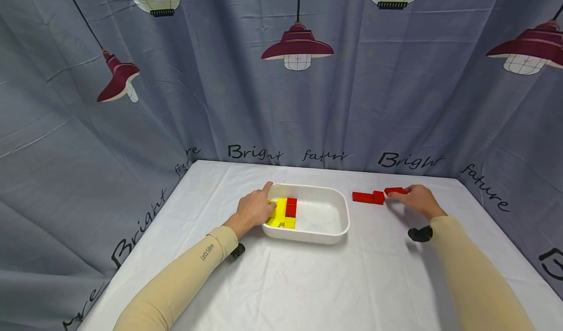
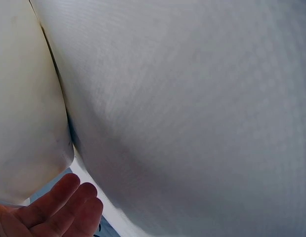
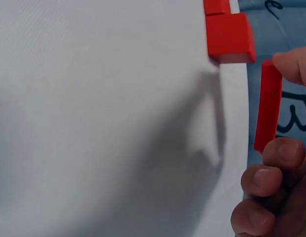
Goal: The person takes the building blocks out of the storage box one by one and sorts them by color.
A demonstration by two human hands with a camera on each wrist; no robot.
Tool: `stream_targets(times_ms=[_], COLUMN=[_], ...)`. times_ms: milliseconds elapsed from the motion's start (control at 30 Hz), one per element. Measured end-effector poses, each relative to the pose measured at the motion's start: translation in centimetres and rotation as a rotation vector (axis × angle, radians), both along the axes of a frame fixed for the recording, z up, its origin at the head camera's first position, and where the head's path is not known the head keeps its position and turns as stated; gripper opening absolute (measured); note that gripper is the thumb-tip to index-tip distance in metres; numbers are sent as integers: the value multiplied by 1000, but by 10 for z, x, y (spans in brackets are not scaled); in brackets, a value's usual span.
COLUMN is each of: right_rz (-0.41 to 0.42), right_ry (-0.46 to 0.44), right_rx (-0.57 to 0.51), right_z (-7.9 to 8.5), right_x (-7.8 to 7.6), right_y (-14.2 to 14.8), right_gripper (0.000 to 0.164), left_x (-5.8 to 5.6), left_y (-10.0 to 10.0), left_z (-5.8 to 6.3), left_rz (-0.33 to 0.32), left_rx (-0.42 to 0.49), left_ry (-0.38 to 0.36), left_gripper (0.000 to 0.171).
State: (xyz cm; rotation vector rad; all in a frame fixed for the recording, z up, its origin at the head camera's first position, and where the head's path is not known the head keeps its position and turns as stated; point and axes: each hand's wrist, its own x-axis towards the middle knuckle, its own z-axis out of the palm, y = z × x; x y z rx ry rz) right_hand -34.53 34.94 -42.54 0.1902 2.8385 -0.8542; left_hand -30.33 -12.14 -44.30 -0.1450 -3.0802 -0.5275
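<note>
My left hand (image 1: 254, 208) grips the left rim of a white plastic container (image 1: 323, 213), with the thumb inside over the blocks. In the left wrist view, its fingers (image 2: 66, 210) show outside, beside the container wall (image 2: 29, 98). Yellow blocks (image 1: 280, 209) and a red block (image 1: 291, 207) lie in the container's left part. To the right, my right hand (image 1: 420, 199) pinches a red bar-shaped block (image 3: 269, 106) by its two ends, between thumb and finger. Close by on the table are a long red block (image 1: 362, 197) and a shorter red block (image 3: 229, 38), end to end.
A white cloth covers the table (image 1: 299, 287). Behind it hangs a grey-blue curtain (image 1: 237, 101) printed with lamps and lettering, close along the back edge. Black wrist devices sit under the left (image 1: 238, 251) and right (image 1: 420, 233) sleeves.
</note>
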Motion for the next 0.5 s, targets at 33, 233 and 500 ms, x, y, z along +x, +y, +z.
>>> stream_targets(times_ms=[33, 233, 500], right_rz=[-6, -5, -34], right_ry=[-2, 4, -40], right_rx=[3, 66, 78], right_z=[-2, -16, -24], right_x=[0, -2, -2], right_y=[2, 10, 5], right_gripper=[98, 83, 86], left_x=[0, 0, 0], left_y=[0, 0, 0], left_z=[0, 0, 1], left_rz=[0, 1, 4], left_rx=[2, 4, 2], left_ry=[1, -2, -5], left_gripper=[66, 66, 67])
